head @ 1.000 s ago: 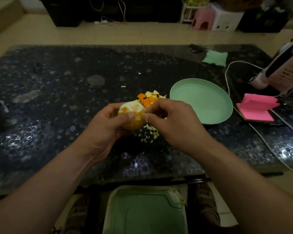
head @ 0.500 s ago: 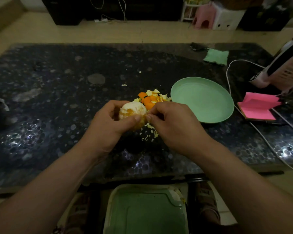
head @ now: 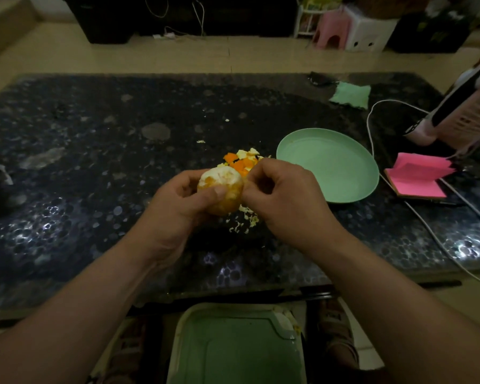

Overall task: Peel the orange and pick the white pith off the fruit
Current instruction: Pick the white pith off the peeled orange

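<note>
The orange (head: pixel 222 182) is held above the tabletop (head: pixel 94 167) by the curled fingers (head: pixel 212 193) of the left hand (head: pixel 178 209); its side is pinched by the right hand (head: pixel 286 202).

hands (head: pixel 178 209) (head: pixel 286 200): 2 | orange (head: pixel 222 187): 1 | peel pile (head: pixel 241 160): 1 | plate (head: pixel 330 164): 1 | sticky-note pad (head: pixel 419 176): 1 | cloth (head: pixel 349 95): 1

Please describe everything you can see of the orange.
The orange is round and mostly peeled: white pith covers its top, with orange flesh showing in patches and lower down. The left hand grips it above the dark table, thumb across its front. The right hand pinches at its right edge. Its underside is hidden.
</note>
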{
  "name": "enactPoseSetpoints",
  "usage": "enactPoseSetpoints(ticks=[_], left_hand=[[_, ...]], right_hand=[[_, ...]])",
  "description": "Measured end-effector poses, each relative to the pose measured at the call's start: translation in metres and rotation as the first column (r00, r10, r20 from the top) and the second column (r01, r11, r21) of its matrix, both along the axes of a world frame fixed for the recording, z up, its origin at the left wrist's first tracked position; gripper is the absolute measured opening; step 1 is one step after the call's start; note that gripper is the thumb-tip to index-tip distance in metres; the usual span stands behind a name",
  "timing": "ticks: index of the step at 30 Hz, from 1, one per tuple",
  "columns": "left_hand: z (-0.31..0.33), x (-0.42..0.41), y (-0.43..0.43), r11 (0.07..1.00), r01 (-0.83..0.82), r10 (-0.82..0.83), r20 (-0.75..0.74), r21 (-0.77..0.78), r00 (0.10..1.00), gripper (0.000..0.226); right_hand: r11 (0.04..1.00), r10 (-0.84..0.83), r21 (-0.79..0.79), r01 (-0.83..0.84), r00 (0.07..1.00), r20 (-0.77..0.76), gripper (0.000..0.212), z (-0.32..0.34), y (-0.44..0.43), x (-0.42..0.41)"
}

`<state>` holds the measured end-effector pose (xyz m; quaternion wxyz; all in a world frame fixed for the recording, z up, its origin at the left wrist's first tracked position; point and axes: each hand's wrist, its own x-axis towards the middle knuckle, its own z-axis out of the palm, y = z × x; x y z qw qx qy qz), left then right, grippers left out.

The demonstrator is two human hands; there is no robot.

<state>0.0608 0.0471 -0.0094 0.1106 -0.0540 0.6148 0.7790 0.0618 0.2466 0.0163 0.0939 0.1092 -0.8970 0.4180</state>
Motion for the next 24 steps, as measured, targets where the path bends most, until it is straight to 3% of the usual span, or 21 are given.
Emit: enactPoseSetpoints(ticks=[4, 10, 15, 24], left_hand=[[0.002, -0.003, -0.005, 0.990, 0.060, -0.064, 0.028, 0.128, 0.998, 0.054], [0.002, -0.005, -0.010, 0.986, 0.082, -0.088, 0.038, 0.148, 0.995, 0.055], [0.000, -0.004, -0.011, 0.986, 0.083, -0.091, 0.047, 0.146, 0.995, 0.049], [0.004, -0.003, -0.006, 0.998, 0.029, -0.031, 0.046, 0.062, 0.998, 0.051]], right_hand=[[0.992, 0.004, -0.125, 0.007, 0.996, 0.089, 0.014, -0.001, 0.010, -0.007], [0.994, 0.035, -0.110, -0.015, 0.982, 0.183, 0.021, -0.001, 0.012, -0.009], [0.999, -0.022, 0.051, 0.015, 0.991, 0.129, 0.017, -0.005, 0.011, -0.008], [0.998, 0.047, 0.029, -0.051, 0.990, 0.132, 0.012, -0.005, 0.006, -0.009]])
